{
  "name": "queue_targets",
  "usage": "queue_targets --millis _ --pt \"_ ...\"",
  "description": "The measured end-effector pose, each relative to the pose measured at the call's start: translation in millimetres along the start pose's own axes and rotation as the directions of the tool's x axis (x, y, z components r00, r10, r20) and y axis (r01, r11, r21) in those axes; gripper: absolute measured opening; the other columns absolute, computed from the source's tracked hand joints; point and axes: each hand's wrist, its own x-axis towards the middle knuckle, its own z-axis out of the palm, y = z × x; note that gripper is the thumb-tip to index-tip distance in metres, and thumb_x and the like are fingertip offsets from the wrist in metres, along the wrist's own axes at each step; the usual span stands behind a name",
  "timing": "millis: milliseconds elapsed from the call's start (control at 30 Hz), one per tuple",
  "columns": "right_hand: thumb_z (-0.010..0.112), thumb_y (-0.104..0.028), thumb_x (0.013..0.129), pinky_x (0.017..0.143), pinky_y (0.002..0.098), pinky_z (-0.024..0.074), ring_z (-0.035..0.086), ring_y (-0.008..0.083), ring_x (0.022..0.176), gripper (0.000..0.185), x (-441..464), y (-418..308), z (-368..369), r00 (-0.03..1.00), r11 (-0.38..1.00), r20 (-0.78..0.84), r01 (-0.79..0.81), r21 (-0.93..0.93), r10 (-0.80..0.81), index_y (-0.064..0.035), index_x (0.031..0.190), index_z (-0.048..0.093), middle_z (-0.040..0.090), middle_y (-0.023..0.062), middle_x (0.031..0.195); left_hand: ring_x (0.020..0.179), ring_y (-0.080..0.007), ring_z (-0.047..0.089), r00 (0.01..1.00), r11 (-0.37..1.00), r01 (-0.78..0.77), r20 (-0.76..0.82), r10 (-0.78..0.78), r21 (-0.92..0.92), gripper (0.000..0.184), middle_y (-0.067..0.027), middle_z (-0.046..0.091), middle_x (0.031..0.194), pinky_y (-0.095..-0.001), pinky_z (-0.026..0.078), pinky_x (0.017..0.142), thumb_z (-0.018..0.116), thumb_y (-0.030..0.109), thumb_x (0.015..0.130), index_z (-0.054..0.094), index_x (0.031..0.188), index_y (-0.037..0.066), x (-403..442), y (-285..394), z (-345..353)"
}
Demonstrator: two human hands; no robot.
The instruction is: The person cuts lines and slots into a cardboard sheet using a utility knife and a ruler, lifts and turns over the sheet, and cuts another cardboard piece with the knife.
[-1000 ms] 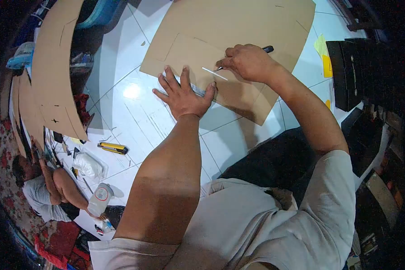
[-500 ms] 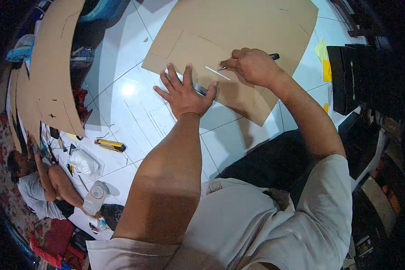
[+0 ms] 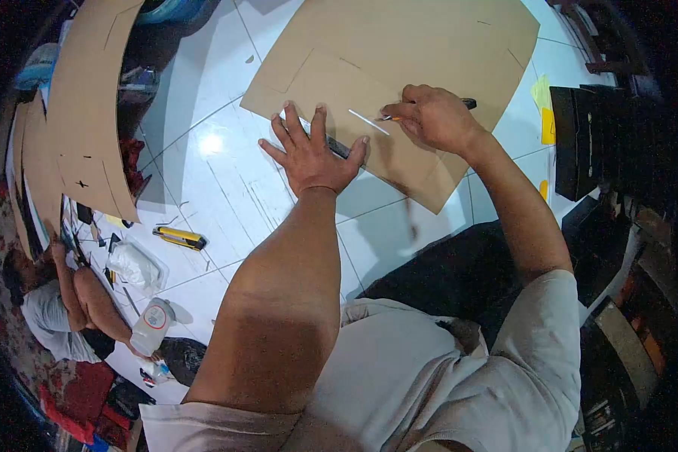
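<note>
A large sheet of brown cardboard [image 3: 429, 45] with pencil-like lines lies on the white tiled floor. Near its front edge is a narrow white slit [image 3: 368, 122]. My left hand [image 3: 316, 158] is spread flat over that edge, fingers apart, pressing on a grey ruler-like strip [image 3: 339, 148] mostly hidden below it. Just right of the slit, my right hand [image 3: 437, 120] is closed round a slim craft knife [image 3: 469, 103]. Its dark end sticks out behind the hand, and its thin tip points left at the slit; whether the tip touches the cardboard I cannot tell.
A yellow utility knife [image 3: 179, 238] lies on the tiles at left, near a white plastic bag [image 3: 133, 267] and a clear bottle [image 3: 152, 326]. Another cardboard panel [image 3: 90, 113] stands at far left, beside a seated person [image 3: 60, 309]. Black boxes [image 3: 576, 143] are at right.
My right hand has shifted slightly right and down, taking the knife tip a little off the slit. My left hand stays in place on the cardboard. The view has tilted slightly.
</note>
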Motion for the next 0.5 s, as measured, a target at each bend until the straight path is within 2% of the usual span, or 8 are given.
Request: queue_targets --millis 100,333,433,500 --pt "0.067 -0.020 0.094 0.091 0.0448 0.0578 0.068 0.0290 0.100 0.031 0 -3 1 0.998 0.996 -0.050 0.043 -0.080 -0.047 -0.0230 0.124 0.075 0.065 0.0059 0.102 0.160 -0.0434 0.003 1.000 1.000 0.001 -0.012 -0.002 -0.025 0.103 -0.0189 0.010 0.174 -0.0751 -0.003 0.122 0.059 0.085 0.081 0.037 0.162 0.026 0 1 1" --pt "0.067 -0.021 0.093 0.094 0.0433 0.0559 0.067 0.0276 0.102 0.029 8 -3 -1 0.994 0.993 -0.064 0.078 -0.091 -0.084 -0.0210 0.121 0.076 0.065 0.0048 0.102 0.160 -0.0427 0.004 1.000 0.999 0.006 -0.030 -0.007 -0.034 0.099 -0.0177 0.014 0.172 -0.0754 -0.003 0.122 0.061 0.084 0.080 0.042 0.159 0.027 0 1 1" --pt "0.067 -0.021 0.094 0.093 0.0425 0.0558 0.067 0.0272 0.102 0.028 10 -4 -3 0.997 0.991 -0.010 0.077 -0.111 -0.079 -0.0210 0.121 0.076 0.066 0.0040 0.102 0.160 -0.0421 0.004 0.999 0.999 0.005 -0.054 -0.007 -0.034 0.100 -0.0175 0.015 0.172 -0.0749 -0.003 0.122 0.060 0.085 0.080 0.042 0.159 0.027 -1 0 5" --pt "0.066 -0.022 0.094 0.091 0.0428 0.0560 0.067 0.0276 0.100 0.028 9 -3 -1 0.992 0.989 -0.066 0.100 -0.108 -0.108 -0.0211 0.121 0.077 0.066 0.0041 0.101 0.160 -0.0419 0.004 0.998 0.999 0.003 -0.067 -0.005 -0.036 0.101 -0.0174 0.015 0.172 -0.0746 -0.003 0.122 0.060 0.085 0.080 0.041 0.160 0.027 -1 1 3"
